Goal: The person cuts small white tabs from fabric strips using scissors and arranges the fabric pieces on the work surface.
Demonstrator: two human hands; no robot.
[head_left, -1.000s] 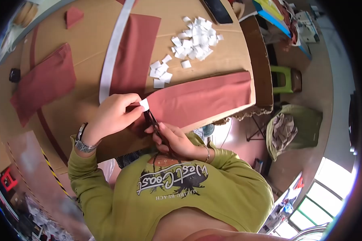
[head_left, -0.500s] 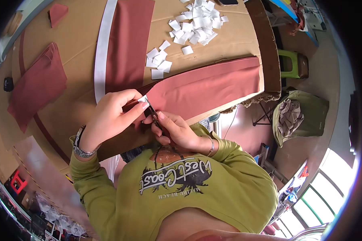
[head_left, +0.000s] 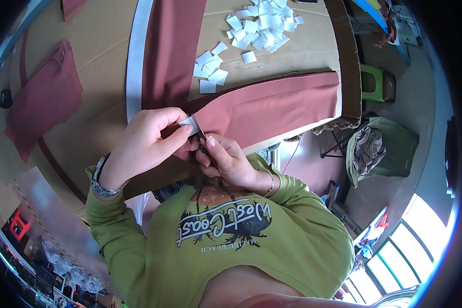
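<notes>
My left hand [head_left: 146, 136], with a watch on its wrist, is closed. Between its thumb and fingers it pinches a small white square piece [head_left: 190, 123]. Dark-bladed scissors [head_left: 200, 134] are gripped in my right hand [head_left: 231, 158], with their blades against the right edge of that piece. The handles are mostly hidden by my fingers. Just beyond both hands lies a folded length of reddish-brown fabric [head_left: 277, 105]. Farther off, a loose pile of small white squares [head_left: 264, 25] rests on the cardboard-covered table [head_left: 105, 61], with a smaller group [head_left: 210, 69] nearer.
A reddish-brown strip [head_left: 172, 51] runs beside a white band [head_left: 136, 61] across the table. Folded reddish-brown fabric [head_left: 49, 97] lies at the left. A cardboard wall [head_left: 350, 61] edges the table on the right; beyond it are a green stool [head_left: 372, 82] and a green fabric bag [head_left: 390, 149].
The scissors blades have come up along the right side of the white piece, and more of the piece shows. The whole view has shifted slightly.
</notes>
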